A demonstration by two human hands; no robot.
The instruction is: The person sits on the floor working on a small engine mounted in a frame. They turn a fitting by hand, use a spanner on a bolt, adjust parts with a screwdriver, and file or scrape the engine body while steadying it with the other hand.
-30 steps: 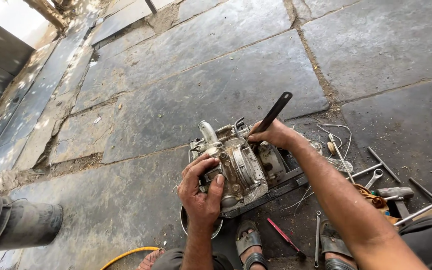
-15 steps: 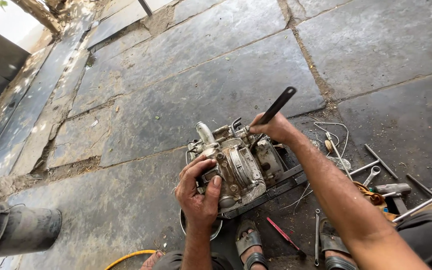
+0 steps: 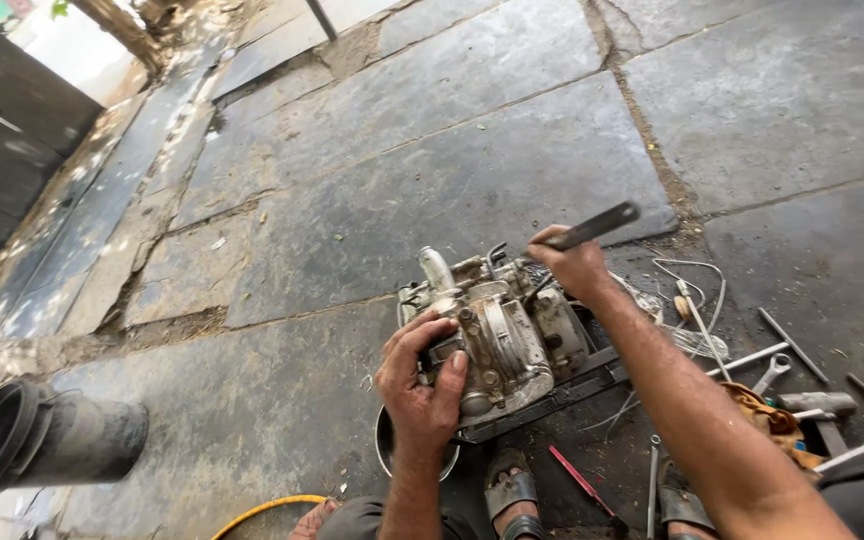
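Note:
A grimy metal engine block (image 3: 507, 335) sits on a dark frame on the stone floor in front of me. My left hand (image 3: 420, 385) grips its near left side, fingers curled over the casing. My right hand (image 3: 572, 262) is at the engine's far right, closed around a long dark metal bar (image 3: 597, 224) that angles up and to the right. A round metal bowl (image 3: 392, 455) lies partly under the engine, beneath my left wrist.
Spanners, rods and a white wire (image 3: 697, 300) lie scattered at right. An orange rag (image 3: 767, 418) and a red-handled tool (image 3: 580, 480) are near my sandalled feet (image 3: 510, 492). A black pipe section (image 3: 42, 440) lies at left, a yellow hose (image 3: 267, 508) at the bottom.
My right hand has tilted the bar lower, toward horizontal. My left hand keeps its grip on the engine. The view has shifted slightly.

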